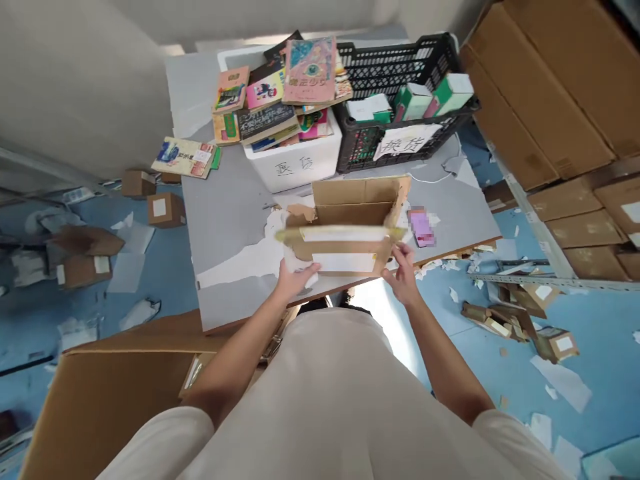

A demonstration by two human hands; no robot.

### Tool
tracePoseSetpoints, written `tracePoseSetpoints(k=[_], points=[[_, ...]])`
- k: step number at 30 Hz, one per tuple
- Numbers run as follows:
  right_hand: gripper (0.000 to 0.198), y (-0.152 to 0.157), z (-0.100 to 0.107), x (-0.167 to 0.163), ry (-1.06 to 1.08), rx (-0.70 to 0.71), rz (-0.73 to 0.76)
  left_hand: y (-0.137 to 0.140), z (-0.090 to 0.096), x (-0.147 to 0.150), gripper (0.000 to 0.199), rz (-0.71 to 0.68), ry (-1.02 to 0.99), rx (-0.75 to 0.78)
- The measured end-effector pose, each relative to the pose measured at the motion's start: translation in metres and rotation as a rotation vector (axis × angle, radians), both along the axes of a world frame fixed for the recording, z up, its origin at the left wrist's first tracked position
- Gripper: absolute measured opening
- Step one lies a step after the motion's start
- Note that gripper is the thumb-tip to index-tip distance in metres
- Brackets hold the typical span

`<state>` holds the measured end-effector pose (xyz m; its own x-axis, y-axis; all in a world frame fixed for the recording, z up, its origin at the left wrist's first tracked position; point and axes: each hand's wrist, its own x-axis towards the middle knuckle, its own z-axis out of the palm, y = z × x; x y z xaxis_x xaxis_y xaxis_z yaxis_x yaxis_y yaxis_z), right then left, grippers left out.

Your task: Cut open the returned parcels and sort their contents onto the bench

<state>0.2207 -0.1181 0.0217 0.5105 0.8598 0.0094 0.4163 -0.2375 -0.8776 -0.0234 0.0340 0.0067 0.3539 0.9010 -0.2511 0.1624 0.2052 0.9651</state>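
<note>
An opened cardboard box (345,263) stands near the front edge of the grey table, its front flap smeared by motion. My left hand (296,279) is closed on the box's lower left side, with a bit of white material beside the fingers. At the front right corner, my right hand (401,275) has its fingers bent against the box side, gripping it. The raised back flap (357,191) shows plain brown cardboard. Inside the box, the bottom is mostly hidden by the front flap.
Behind the box are a white bin (295,165) heaped with books and a black crate (363,143) with green-and-white packs. A purple pixelated item (421,227) lies right. A book (185,157) overhangs the left edge. A large carton (125,400) stands lower left; scraps litter the floor.
</note>
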Motion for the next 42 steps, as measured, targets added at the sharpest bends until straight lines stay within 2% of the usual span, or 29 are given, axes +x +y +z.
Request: tracePoseSetpoints(k=[3, 7, 10, 12, 14, 17, 19, 22, 24, 26, 28, 32, 35, 37, 40, 42], points=[[0.066, -0.043, 0.012, 0.033, 0.119, 0.070, -0.107, -0.012, 0.003, 0.037, 0.048, -0.091, -0.096, -0.134], [0.085, -0.110, 0.019, 0.071, 0.376, 0.049, -0.334, -0.027, 0.008, 0.102, 0.050, -0.249, -0.173, -0.264], [0.064, -0.168, 0.018, 0.085, 0.612, 0.040, -0.462, -0.043, 0.013, 0.159, 0.059, -0.429, -0.120, -0.385], [0.053, -0.209, 0.015, 0.087, 0.695, 0.087, -0.631, -0.057, 0.013, 0.197, 0.063, -0.564, -0.057, -0.456], [0.049, -0.253, 0.010, 0.084, 0.720, 0.152, -0.829, -0.076, 0.010, 0.232, 0.064, -0.700, 0.027, -0.478], [0.050, -0.315, -0.002, 0.069, 0.706, 0.225, -1.141, -0.111, 0.001, 0.277, 0.066, -0.920, 0.232, -0.377], [0.050, -0.348, -0.012, 0.054, 0.685, 0.234, -1.329, -0.136, -0.004, 0.301, 0.072, -1.093, 0.394, -0.201], [0.046, -0.376, -0.030, 0.034, 0.661, 0.183, -1.561, -0.169, -0.007, 0.327, 0.085, -1.387, 0.588, 0.057], [0.043, -0.384, -0.043, 0.025, 0.672, 0.150, -1.659, -0.183, -0.008, 0.336, 0.085, -1.591, 0.590, 0.065], [0.041, -0.388, -0.055, 0.019, 0.703, 0.132, -1.714, -0.189, -0.009, 0.338, 0.078, -1.699, 0.479, -0.021], [0.037, -0.393, -0.067, 0.016, 0.737, 0.111, -1.740, -0.186, -0.012, 0.334, 0.074, -1.642, 0.379, -0.090], [0.031, -0.400, -0.087, 0.016, 0.764, 0.034, -1.764, -0.155, -0.024, 0.307, 0.065, -1.308, 0.303, -0.085], [0.035, -0.390, -0.099, 0.026, 0.723, -0.077, -1.703, -0.117, -0.037, 0.280, 0.056, -0.991, 0.419, 0.177], [0.039, -0.369, -0.103, 0.036, 0.688, -0.153, -1.593, -0.094, -0.048, 0.268, 0.065, -0.832, 0.600, 0.363], [0.046, -0.325, -0.105, 0.049, 0.689, -0.191, -1.338, -0.072, -0.065, 0.268, 0.093, -0.831, 0.817, 0.381], [0.050, -0.299, -0.103, 0.053, 0.697, -0.193, -1.172, -0.066, -0.073, 0.278, 0.100, -0.858, 0.899, 0.343]])
